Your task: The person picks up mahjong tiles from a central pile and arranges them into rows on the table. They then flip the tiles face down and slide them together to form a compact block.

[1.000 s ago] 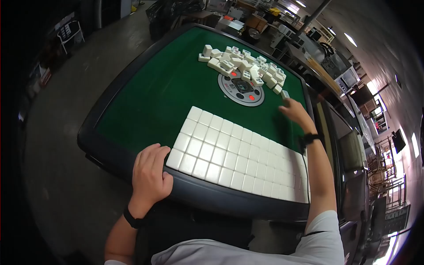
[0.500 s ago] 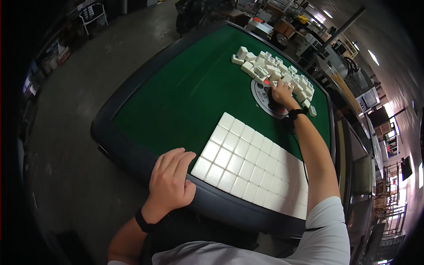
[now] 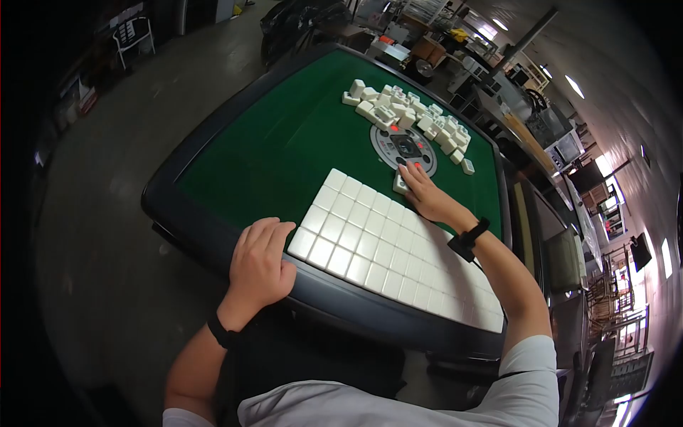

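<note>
My right hand (image 3: pixel 429 196) has its fingers on a mahjong tile (image 3: pixel 400 183) at the far edge of a block of tiles. Part of that tile is covered by the fingers; a dark round mark shows on it. The block of mahjong tiles (image 3: pixel 356 228) lies in tight rows, plain white sides up, with my right forearm over its right end. At the block's near left corner, my left hand (image 3: pixel 262 260) rests on the table's dark rim, fingers extended and holding nothing.
A loose heap of mahjong tiles (image 3: pixel 405 107) lies across the far side of the green table top (image 3: pixel 256 149). Between heap and block sits a round centre panel (image 3: pixel 384 151) with red lights. A dark raised rim (image 3: pixel 167 178) borders the table. Furniture and equipment stand beyond.
My right hand has drawn back from the heap to the far edge of the block, bringing a tile. My left hand stays on the rim. The view has shifted slightly.
</note>
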A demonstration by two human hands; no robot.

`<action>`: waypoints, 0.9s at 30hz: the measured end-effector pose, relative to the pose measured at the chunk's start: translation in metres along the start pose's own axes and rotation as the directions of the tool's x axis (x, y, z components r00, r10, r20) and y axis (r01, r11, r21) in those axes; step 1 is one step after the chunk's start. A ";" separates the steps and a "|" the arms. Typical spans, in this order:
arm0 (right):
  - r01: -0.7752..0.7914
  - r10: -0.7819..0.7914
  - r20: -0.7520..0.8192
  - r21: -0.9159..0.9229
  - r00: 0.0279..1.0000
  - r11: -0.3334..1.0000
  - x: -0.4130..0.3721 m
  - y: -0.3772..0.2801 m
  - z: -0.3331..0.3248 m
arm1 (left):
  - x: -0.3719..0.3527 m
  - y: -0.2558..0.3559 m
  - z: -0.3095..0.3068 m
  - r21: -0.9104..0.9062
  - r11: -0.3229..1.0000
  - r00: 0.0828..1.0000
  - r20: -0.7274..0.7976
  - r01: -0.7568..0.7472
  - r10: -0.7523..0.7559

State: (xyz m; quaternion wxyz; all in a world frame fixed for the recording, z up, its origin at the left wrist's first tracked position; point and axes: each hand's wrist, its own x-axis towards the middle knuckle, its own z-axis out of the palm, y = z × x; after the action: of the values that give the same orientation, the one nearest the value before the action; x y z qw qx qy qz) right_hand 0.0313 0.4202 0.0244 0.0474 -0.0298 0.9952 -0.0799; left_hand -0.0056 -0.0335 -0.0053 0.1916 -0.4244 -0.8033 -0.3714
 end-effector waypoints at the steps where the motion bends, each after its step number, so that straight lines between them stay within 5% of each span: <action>1: -0.020 0.020 -0.037 0.008 0.999 1.000 -0.001 0.000 -0.001 | 0.000 0.000 -0.001 -0.001 1.000 1.000 0.003 0.001 -0.001; 3: -0.032 0.033 -0.080 0.017 0.996 0.999 -0.002 -0.008 -0.004 | -0.001 0.000 -0.002 0.008 1.000 1.000 0.002 0.001 -0.001; 5: -0.184 0.185 -0.303 0.032 0.935 0.982 -0.005 -0.022 -0.012 | -0.002 -0.002 -0.001 0.009 1.000 1.000 -0.009 -0.011 0.011; 11: -0.290 0.289 -0.132 0.011 0.948 0.957 -0.006 -0.007 -0.034 | -0.003 -0.001 0.001 0.008 1.000 1.000 -0.027 -0.002 0.002; 21: -0.263 0.299 -0.258 0.163 0.919 0.951 0.028 0.011 -0.023 | -0.004 -0.001 0.001 0.005 1.000 0.999 -0.047 0.005 -0.005; 23: -0.146 0.189 -0.302 0.159 0.935 0.976 0.039 0.014 -0.022 | -0.004 0.000 0.000 -0.017 0.999 0.999 -0.036 0.028 -0.029; 27: -0.179 0.232 -0.174 0.275 0.957 0.945 0.050 -0.003 -0.034 | -0.004 0.000 0.000 -0.006 0.999 0.998 -0.058 0.038 -0.038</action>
State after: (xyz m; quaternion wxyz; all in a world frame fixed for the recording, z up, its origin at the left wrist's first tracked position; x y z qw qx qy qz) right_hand -0.0220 0.4195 0.0538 -0.0434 0.0891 0.9737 -0.2050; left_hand -0.0031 -0.0360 -0.0081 0.2066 -0.3985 -0.8044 -0.3891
